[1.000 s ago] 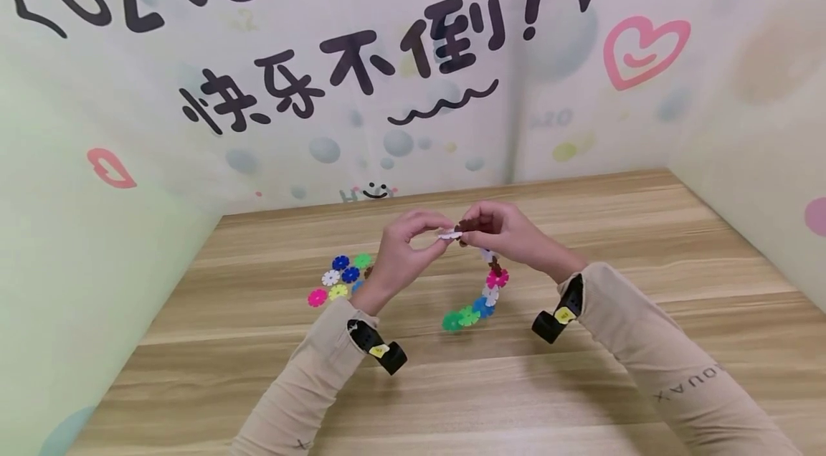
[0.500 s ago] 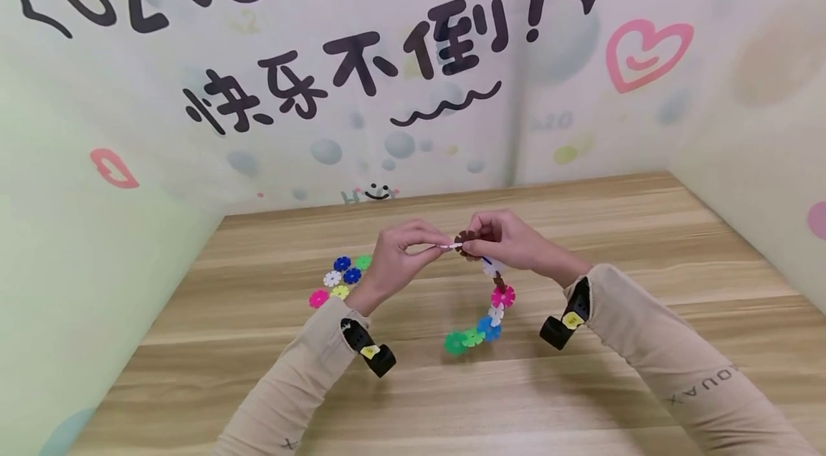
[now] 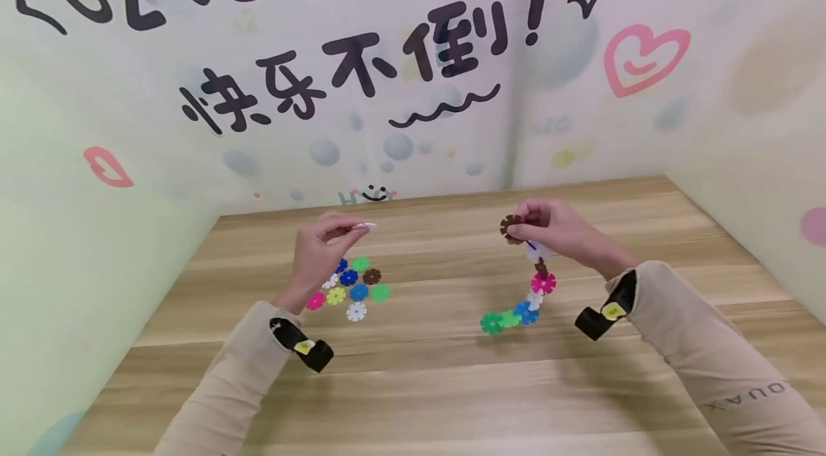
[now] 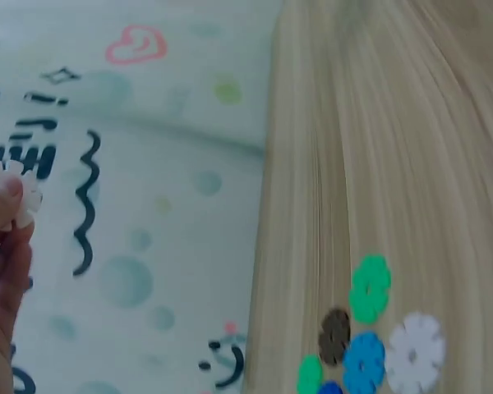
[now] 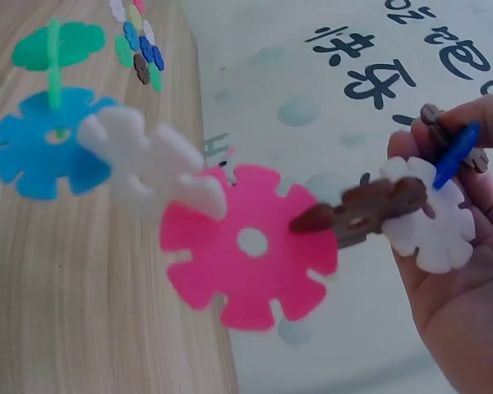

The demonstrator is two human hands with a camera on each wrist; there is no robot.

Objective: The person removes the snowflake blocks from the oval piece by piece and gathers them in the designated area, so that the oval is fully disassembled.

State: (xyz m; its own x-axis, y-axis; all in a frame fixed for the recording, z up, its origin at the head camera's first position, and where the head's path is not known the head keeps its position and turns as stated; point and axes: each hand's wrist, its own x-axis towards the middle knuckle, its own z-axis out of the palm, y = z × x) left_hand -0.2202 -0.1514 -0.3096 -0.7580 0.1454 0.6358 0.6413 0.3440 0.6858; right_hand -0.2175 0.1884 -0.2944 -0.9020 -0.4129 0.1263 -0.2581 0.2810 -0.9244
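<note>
My left hand (image 3: 312,255) is raised over the left side of the table, pinching a white snowflake disc (image 4: 31,197) edge-on between thumb and fingers. On the right, my right hand (image 3: 561,230) grips a brown snowflake disc (image 3: 510,229), the upper end of a linked chain. Below it the chain hangs in a curve: a blue disc (image 5: 458,156), a white one (image 5: 444,238), another brown one (image 5: 361,212), a pink disc (image 5: 263,283), then white, light blue and green ones. The green end disc (image 3: 492,323) hangs lowest; whether it touches the table is unclear.
Several loose snowflake discs lie on the wooden table (image 3: 413,384) below my left hand, among them a yellow one (image 3: 335,295), a brown one (image 3: 371,276) and a white one (image 3: 356,311). A printed cloth wall (image 3: 452,148) stands behind the table.
My hands were together with the white disc against the brown one. Now they are apart: the left has moved left with the white disc, the right to the right with the chain.
</note>
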